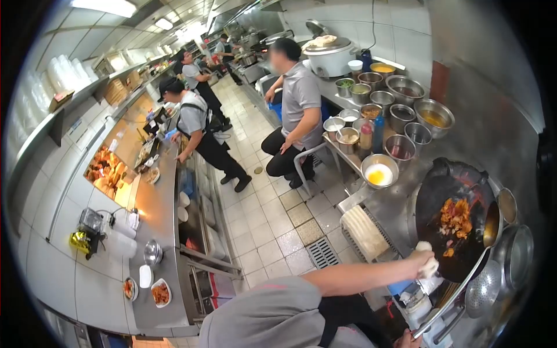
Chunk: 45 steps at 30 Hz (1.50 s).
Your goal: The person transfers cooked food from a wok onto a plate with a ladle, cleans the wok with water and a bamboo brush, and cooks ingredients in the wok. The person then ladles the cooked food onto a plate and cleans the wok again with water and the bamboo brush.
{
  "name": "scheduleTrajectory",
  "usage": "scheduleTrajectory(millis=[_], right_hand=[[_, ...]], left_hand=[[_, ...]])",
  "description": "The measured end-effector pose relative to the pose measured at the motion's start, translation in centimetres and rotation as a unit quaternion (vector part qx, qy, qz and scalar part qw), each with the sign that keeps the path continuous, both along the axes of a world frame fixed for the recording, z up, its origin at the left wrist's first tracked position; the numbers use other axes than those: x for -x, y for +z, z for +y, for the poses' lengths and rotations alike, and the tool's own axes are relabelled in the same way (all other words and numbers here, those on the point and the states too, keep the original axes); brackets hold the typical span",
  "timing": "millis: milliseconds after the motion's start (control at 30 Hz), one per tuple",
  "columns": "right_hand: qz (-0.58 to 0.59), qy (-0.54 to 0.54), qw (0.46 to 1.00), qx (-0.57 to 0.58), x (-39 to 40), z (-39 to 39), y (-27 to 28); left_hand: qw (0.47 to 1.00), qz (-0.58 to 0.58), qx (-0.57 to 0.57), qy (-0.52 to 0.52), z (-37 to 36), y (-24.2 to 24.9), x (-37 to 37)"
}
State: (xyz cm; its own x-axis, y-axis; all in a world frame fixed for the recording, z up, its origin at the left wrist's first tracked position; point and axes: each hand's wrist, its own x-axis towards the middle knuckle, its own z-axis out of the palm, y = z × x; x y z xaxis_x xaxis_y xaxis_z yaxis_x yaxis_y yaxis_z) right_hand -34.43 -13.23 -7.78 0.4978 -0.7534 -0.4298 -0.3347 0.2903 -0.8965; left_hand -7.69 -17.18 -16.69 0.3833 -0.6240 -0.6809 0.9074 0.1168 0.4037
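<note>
My left hand [425, 265] is closed around a folded white cloth [428, 248] at the near edge of a large black wok [429, 203]. The wok's handle, if any, is hidden under the cloth. Orange-red stir-fried pieces [455, 218] lie in the wok, with a few bits apart below them. At the bottom edge of the view, my right hand [408, 341] is closed on the long handle of a metal ladle [492, 227]. The ladle's bowl is inside the wok, at its right side.
A perforated skimmer [483, 288] lies right of the wok. A handled pan [380, 171] with white and yellow contents stands left of it, near several metal bowls of ingredients. A seated person [296, 98] and a standing co-worker [197, 124] are across the aisle. Plated food [161, 293] sits on the left counter.
</note>
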Motion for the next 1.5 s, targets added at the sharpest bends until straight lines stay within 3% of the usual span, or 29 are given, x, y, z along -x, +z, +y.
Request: scheduleTrajectory(millis=[267,367,467,667,900,1067,1500], right_hand=[[-0.019,-0.011,1.0,0.018,0.3,-1.9,-3.8],[-0.041,0.005,0.999,0.018,0.5,-1.5,-2.6],[0.031,0.007,0.999,0.012,-1.0,-0.4,1.7],[-0.057,-0.003,0.997,0.044,0.6,-2.8,-2.6],[-0.011,0.01,0.999,0.049,-0.9,-2.5,0.4],[-0.001,0.015,0.998,0.056,-0.1,-3.1,-1.7],[-0.008,0.017,0.999,0.026,-0.1,-3.4,-2.8]], left_hand=[[0.998,-0.056,-0.016,0.001,-5.7,-5.2,-4.4],[0.997,0.025,0.054,-0.045,-4.5,-2.2,-3.8],[0.999,0.034,0.014,-0.004,-6.7,-4.3,-3.6],[0.998,0.04,0.04,-0.001,-7.4,-6.2,-3.1],[0.999,0.022,0.028,0.006,-7.8,-6.4,-3.1],[1.0,0.009,0.009,0.012,-6.8,-4.6,-2.8],[1.0,0.013,0.004,0.018,-7.9,-6.4,-3.1]])
